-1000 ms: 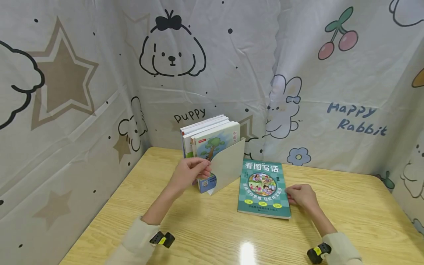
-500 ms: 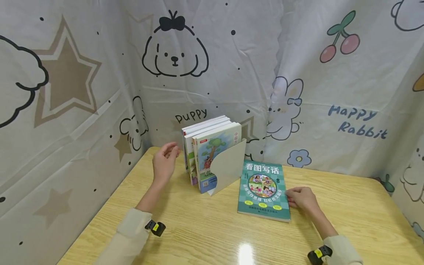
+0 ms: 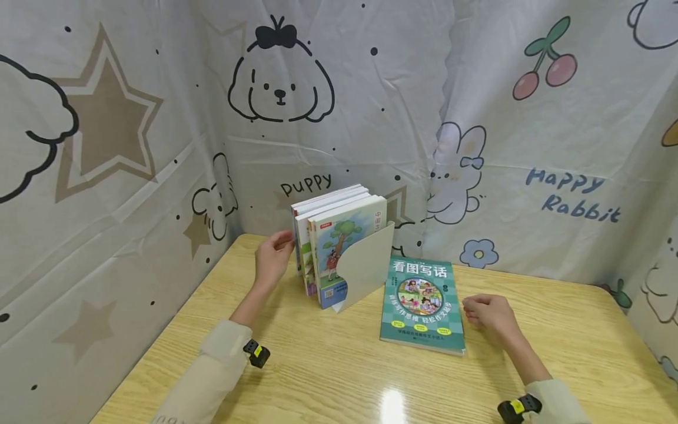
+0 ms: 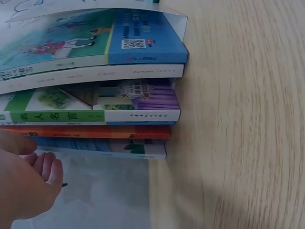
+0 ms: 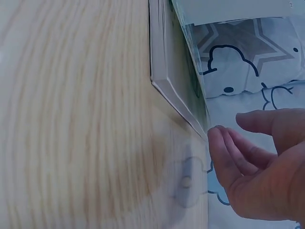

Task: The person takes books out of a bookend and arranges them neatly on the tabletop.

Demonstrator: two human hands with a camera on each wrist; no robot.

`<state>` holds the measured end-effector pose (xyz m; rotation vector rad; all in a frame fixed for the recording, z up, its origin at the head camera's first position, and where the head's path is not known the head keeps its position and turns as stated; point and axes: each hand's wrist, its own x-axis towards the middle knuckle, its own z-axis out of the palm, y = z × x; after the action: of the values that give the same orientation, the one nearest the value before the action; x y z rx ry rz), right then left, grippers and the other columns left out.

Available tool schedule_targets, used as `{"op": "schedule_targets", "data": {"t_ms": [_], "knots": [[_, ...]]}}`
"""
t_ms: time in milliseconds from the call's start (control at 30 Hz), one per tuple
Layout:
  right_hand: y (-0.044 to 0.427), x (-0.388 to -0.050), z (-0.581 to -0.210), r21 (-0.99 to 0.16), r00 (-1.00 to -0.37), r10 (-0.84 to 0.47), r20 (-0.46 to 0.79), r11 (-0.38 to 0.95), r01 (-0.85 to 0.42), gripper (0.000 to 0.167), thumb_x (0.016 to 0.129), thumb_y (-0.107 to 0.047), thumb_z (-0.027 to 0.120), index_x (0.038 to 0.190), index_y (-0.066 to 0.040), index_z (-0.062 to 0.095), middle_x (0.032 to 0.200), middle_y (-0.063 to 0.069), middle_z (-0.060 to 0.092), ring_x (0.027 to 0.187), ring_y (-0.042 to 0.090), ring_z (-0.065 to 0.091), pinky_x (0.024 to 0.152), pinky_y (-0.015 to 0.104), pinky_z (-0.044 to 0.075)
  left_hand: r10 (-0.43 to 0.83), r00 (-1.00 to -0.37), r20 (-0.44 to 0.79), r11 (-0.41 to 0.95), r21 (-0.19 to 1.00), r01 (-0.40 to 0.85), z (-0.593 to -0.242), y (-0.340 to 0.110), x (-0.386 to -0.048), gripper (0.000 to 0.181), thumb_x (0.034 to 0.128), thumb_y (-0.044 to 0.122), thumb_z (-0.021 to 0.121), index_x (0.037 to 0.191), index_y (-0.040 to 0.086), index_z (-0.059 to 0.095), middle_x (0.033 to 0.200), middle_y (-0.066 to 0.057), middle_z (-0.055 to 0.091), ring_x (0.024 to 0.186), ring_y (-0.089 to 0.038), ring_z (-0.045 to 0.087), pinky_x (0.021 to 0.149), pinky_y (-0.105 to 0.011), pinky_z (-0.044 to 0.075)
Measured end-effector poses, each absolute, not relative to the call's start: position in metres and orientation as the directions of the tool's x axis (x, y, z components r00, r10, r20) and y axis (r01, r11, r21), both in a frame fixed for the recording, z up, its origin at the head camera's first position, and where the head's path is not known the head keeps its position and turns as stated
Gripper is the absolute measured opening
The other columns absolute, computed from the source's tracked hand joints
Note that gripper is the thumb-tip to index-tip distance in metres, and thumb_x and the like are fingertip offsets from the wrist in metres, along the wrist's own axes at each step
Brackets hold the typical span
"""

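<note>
Left hand (image 3: 272,262), fingers loosely bent round nothing, at 9 o'clock of upright books (image 3: 336,238) in cream bookend (image 3: 368,265), probably best squared with light, even pressure; right hand (image 3: 492,315), empty, thumb and fingers apart, just off green 看图写话 book (image 3: 422,306) at its 3 o'clock.

My head view loses part of the front book (image 3: 336,235) behind the cream holder (image 3: 367,268), and I can't read the smallest print on the green book (image 3: 422,303). There the bottom edge crops the table (image 3: 328,365); my wrist feeds cut off the left hand (image 4: 26,181) and right hand (image 5: 267,183).
</note>
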<state>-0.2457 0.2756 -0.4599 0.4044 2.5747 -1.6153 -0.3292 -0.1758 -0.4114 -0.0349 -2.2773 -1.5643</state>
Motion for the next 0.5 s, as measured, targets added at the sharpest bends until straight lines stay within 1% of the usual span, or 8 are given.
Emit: {"op": "schedule_targets", "data": {"t_ms": [100,233,367,500], "knots": [[0.277,-0.247,-0.456,-0.877,-0.968,0.176,-0.178,0.418,0.237,0.037,0.1,-0.016,0.061,0.122,0.014,0.061,0.105,0.02,0.068,0.086,0.019,0.066,0.074,0.031,0.059,-0.194,-0.921,0.337,0.398,0.885,0.24,-0.412,-0.175,-0.332,0.028,0.0959,0.003,0.064,0.122,-0.005,0.066,0.117,-0.021,0.068,0.105,-0.032,0.066,0.091,-0.039,0.054],[0.277,-0.247,-0.452,-0.878,-0.976,0.155,-0.156,0.431,0.209,0.039,0.1,-0.018,0.063,0.123,0.014,0.06,0.111,0.024,0.067,0.091,0.023,0.067,0.077,0.033,0.059,-0.202,-0.902,0.381,0.416,0.867,0.273,-0.414,-0.175,-0.336,0.025,0.0953,0.005,0.067,0.119,-0.006,0.067,0.115,-0.022,0.069,0.104,-0.035,0.066,0.092,-0.042,0.053],[0.275,-0.24,-0.448,-0.874,-0.979,0.119,-0.166,0.443,0.202,0.038,0.1,-0.017,0.063,0.123,0.013,0.06,0.113,0.024,0.067,0.093,0.025,0.067,0.08,0.035,0.058,-0.152,-0.901,0.407,0.465,0.834,0.298,-0.418,-0.175,-0.34,0.024,0.0963,0.004,0.065,0.117,-0.008,0.067,0.114,-0.024,0.068,0.105,-0.037,0.066,0.091,-0.044,0.054],[0.274,-0.232,-0.445,-0.883,-0.986,0.071,-0.152,0.438,0.167,0.039,0.1,-0.018,0.063,0.123,0.014,0.06,0.112,0.021,0.068,0.097,0.028,0.067,0.083,0.038,0.058,-0.112,-0.911,0.398,0.513,0.808,0.29,-0.421,-0.175,-0.343,0.023,0.0978,0.006,0.064,0.118,-0.006,0.068,0.114,-0.023,0.069,0.107,-0.037,0.066,0.09,-0.045,0.054]]}}
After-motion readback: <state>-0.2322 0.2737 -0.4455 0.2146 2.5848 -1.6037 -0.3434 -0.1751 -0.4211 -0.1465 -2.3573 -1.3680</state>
